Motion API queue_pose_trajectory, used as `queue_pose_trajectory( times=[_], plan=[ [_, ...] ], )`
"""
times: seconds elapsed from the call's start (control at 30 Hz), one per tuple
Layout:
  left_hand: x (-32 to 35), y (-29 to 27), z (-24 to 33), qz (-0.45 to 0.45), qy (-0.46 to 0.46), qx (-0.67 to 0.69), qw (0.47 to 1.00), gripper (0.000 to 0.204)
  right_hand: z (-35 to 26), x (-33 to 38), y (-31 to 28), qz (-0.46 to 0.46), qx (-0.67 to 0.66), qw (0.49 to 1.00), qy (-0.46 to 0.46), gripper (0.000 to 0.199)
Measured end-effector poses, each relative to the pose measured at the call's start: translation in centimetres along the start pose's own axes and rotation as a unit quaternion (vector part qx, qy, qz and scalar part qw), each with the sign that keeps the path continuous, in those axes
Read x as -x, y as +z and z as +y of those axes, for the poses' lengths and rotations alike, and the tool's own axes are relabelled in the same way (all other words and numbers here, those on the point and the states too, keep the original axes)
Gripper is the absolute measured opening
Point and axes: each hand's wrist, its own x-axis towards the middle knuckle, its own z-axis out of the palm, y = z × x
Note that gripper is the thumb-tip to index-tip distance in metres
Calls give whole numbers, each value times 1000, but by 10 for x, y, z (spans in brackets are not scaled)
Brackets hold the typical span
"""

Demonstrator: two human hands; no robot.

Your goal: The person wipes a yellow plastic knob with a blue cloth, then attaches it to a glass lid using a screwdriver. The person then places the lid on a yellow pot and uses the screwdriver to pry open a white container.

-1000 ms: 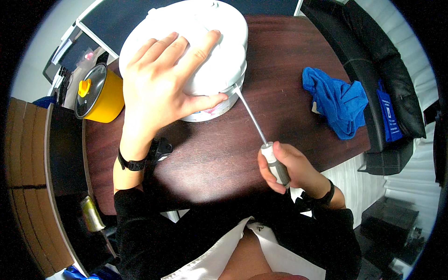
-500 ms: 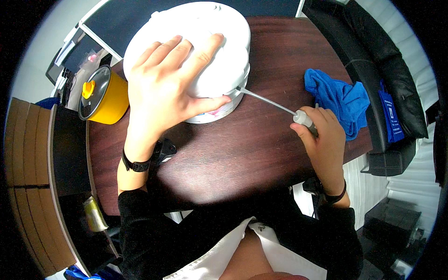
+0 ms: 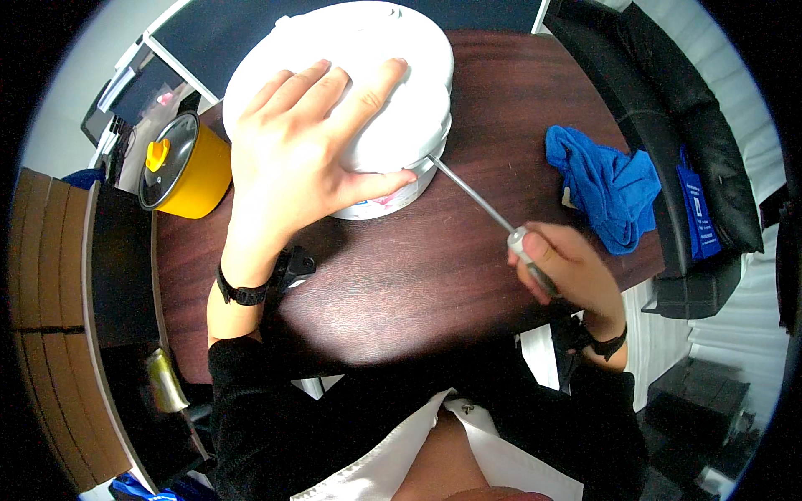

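A round white appliance (image 3: 393, 75) with a domed lid stands at the far side of the dark wooden table (image 3: 418, 275). My left hand (image 3: 309, 150) lies flat on top of it, fingers spread, thumb against its side. My right hand (image 3: 564, 267) grips the handle of a long screwdriver (image 3: 472, 196). The thin metal shaft runs up and left, and its tip touches the appliance's lower right edge, near my left thumb.
A yellow pot (image 3: 185, 167) with a glass lid sits at the table's left. A crumpled blue cloth (image 3: 606, 184) lies at the right. A small black object (image 3: 294, 265) rests by my left wrist. A black sofa (image 3: 685, 125) stands beyond the table's right edge.
My right hand swung the screwdriver handle up to the right, then came partway back down. The tip stayed at the appliance's edge. My left hand kept still on the lid.
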Motion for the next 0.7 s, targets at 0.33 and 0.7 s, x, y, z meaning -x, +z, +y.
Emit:
queue_pose_trajectory(
  times=[0.33, 0.7],
  plan=[
    [-1, 0, 0, -5, -1, -1, 1000, 76, 7, -5, 8, 283, 300, 889, -201, 26],
    [-3, -4, 2, -21, -6, -3, 1000, 78, -44, 10, -1, 349, 583, 687, -256, 34]
  ],
)
